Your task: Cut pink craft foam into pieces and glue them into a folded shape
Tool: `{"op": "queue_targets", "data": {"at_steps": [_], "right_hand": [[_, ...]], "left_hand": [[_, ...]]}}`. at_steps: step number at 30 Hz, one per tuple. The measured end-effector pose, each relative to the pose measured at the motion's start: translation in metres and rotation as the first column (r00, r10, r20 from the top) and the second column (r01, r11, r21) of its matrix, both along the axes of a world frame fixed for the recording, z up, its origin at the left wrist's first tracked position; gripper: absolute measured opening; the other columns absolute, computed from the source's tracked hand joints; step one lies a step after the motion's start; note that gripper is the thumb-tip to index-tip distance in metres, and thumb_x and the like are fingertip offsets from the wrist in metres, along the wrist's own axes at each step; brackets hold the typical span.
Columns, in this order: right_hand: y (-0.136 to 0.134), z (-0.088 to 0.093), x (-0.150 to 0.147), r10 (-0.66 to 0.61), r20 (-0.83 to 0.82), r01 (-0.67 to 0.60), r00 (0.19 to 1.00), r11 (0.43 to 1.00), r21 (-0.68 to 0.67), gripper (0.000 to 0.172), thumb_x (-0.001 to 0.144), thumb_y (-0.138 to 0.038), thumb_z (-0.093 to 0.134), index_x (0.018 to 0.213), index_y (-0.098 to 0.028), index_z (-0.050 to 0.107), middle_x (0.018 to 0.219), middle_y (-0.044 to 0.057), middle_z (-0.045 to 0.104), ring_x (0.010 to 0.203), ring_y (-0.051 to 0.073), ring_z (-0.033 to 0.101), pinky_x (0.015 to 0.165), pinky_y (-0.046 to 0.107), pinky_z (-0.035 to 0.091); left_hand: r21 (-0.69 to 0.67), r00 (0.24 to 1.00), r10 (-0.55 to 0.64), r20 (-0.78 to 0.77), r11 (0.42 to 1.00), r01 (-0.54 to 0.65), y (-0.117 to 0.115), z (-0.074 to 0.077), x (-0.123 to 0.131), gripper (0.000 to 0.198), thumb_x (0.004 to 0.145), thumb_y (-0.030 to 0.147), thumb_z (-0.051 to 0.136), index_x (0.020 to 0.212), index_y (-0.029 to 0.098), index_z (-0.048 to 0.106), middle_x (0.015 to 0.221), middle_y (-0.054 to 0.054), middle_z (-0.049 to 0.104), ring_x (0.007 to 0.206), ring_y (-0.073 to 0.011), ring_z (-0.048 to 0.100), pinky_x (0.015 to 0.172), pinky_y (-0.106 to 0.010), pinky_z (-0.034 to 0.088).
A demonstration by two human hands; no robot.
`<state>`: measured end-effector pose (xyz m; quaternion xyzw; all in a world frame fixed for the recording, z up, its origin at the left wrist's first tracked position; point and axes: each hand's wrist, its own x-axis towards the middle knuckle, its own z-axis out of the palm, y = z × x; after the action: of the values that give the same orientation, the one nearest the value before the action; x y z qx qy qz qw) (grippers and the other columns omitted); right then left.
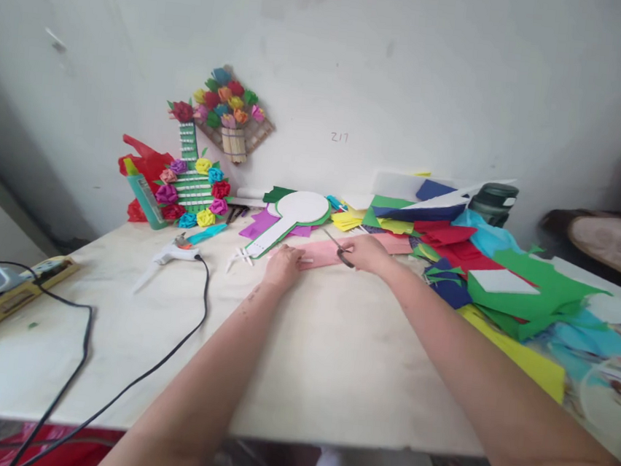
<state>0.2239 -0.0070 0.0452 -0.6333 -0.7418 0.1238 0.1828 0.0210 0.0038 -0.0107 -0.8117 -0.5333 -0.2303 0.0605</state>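
Observation:
My left hand rests knuckles-up on the near end of a pink paper strip lying on the cream table, fingers curled down onto it. My right hand is closed round the black handles of a pair of scissors, whose blades point up and left over the pink strip. Both arms reach far forward across the table.
A white and green paddle-shaped cutout lies just behind the hands. A heap of coloured paper sheets fills the right side. A white glue gun with a black cord lies at left. Paper flower crafts lean on the wall.

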Motion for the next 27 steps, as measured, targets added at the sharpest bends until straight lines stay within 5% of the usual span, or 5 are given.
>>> {"op": "queue_targets", "data": {"at_steps": [3,8,19,22,27], "right_hand": [[0.007,-0.007,-0.017,-0.019,0.230,-0.007,0.973,0.994,0.112,0.019,0.070,-0.032,0.056,0.078,-0.018,0.067,0.082,0.010,0.066,0.078,0.022,0.060,0.062,0.026,0.041],[0.011,-0.013,-0.018,0.097,0.317,-0.082,0.944,0.995,-0.061,0.016,0.070,-0.032,0.058,0.074,-0.019,0.067,0.081,0.011,0.066,0.077,0.022,0.059,0.062,0.027,0.040],[0.033,-0.024,-0.030,0.314,-0.085,-0.289,0.946,0.932,0.220,0.020,0.076,-0.031,0.052,0.077,-0.018,0.067,0.070,0.003,0.065,0.069,0.015,0.057,0.062,0.022,0.038],[0.044,-0.025,-0.030,0.245,-0.107,-0.212,0.964,0.944,0.251,0.019,0.075,-0.027,0.051,0.075,-0.018,0.068,0.069,0.003,0.066,0.069,0.015,0.057,0.062,0.022,0.038],[0.072,-0.023,-0.030,-0.006,-0.192,0.054,0.981,0.968,0.246,0.018,0.072,-0.032,0.054,0.076,-0.021,0.069,0.077,0.003,0.068,0.073,0.016,0.058,0.063,0.023,0.039]], "left_hand": [[-0.006,0.997,-0.065,-0.044,0.998,0.065,0.001,0.001,-0.005,0.032,0.076,0.010,0.042,0.100,0.017,0.063,0.090,-0.007,0.064,0.093,-0.0174,0.051,0.083,-0.030,0.043],[0.101,0.983,-0.124,-0.134,0.985,0.138,0.002,0.002,-0.005,0.036,0.080,0.011,0.039,0.111,0.016,0.056,0.091,-0.008,0.061,0.094,-0.0182,0.049,0.081,-0.029,0.043],[0.215,0.932,-0.214,-0.294,0.935,0.282,0.015,0.014,0.007,0.038,0.087,0.015,0.026,0.120,0.014,0.047,0.096,-0.009,0.059,0.095,-0.0177,0.049,0.088,-0.032,0.037],[0.248,0.969,-0.124,-0.214,0.952,0.177,0.019,0.017,0.003,0.038,0.085,0.019,0.035,0.121,0.016,0.046,0.111,-0.010,0.056,0.104,-0.0200,0.045,0.089,-0.033,0.034],[0.219,0.959,0.282,0.034,0.934,-0.282,0.036,0.018,-0.009,0.043,0.079,0.032,0.047,0.120,0.017,0.048,0.114,-0.011,0.055,0.105,-0.0255,0.045,0.090,-0.037,0.032]]}}
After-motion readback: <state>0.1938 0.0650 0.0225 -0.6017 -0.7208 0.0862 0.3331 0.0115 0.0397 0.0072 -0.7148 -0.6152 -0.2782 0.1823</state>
